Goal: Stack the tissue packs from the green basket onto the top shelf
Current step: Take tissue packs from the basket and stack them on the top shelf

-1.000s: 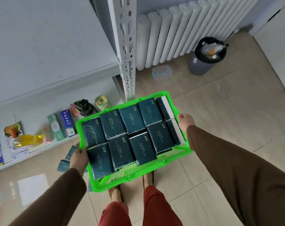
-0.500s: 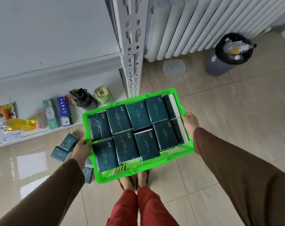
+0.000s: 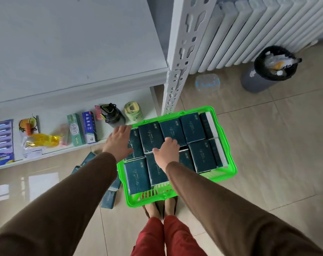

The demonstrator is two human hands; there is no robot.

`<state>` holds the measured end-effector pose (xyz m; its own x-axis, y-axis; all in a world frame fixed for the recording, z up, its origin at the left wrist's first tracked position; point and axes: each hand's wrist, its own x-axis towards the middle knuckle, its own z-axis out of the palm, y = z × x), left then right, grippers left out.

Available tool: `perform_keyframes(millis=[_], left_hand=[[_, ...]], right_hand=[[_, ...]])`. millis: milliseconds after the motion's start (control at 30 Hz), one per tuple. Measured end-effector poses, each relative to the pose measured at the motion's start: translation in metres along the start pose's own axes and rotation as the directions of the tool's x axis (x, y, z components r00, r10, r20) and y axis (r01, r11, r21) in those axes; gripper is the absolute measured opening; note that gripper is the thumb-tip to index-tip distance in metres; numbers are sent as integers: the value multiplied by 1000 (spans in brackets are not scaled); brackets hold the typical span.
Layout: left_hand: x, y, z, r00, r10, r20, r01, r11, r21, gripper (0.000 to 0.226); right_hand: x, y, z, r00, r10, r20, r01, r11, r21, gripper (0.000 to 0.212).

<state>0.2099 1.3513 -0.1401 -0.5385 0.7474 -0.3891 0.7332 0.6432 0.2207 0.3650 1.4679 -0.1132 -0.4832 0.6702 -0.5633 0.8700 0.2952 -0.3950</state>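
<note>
Shelving point(image 3: 68, 39) fills the upper left, its broad white top board bare where it shows, so the packs have a flat landing place; the sensible move is to lift one or two at a time, keep them level, and square each against the back before building upward, since the glossy wrappers look likely to slide. Below it the green basket point(image 3: 229, 157) appears to sit on the tiled floor by the person's feet, packed with dark teal tissue packs point(image 3: 193, 128) lying flat in two rows, with two more on edge along its right wall. Grey bin point(image 3: 256, 80) by the radiator holds a black liner with rubbish in it. The left hand point(image 3: 118, 143) hovers over the basket's left end with fingers straight and spread, holding nothing. The right hand point(image 3: 166, 152) reaches into the middle of the rows, fingers curled down at a pack's edge; whether it has a real hold I cannot tell. A firm pinch on both long edges would serve best. Several loose packs point(image 3: 108, 197) lie on the floor left of the basket.
</note>
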Motion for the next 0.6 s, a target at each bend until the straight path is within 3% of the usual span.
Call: perform_keyframes(millis=[67,167,367,600], left_hand=[[9,0,5,997,39,66,-47,992,119,104],[18,1,14,993,72,93,-91,971,223,108],[30,-1,23,986,44,160,-78,974,211,113],[39,-5,30,982,58,178,-94,976,197,105]], right_hand=[[5,-7,14,997,74,-20,-76,990,-120,56],[9,-15,35,981,159,-110,-171,978,-117,59],[21,-18,53,967,166,-191,-203,961,-189,70],[31,-18,54,965,244,-92,-256,955,-150,91]])
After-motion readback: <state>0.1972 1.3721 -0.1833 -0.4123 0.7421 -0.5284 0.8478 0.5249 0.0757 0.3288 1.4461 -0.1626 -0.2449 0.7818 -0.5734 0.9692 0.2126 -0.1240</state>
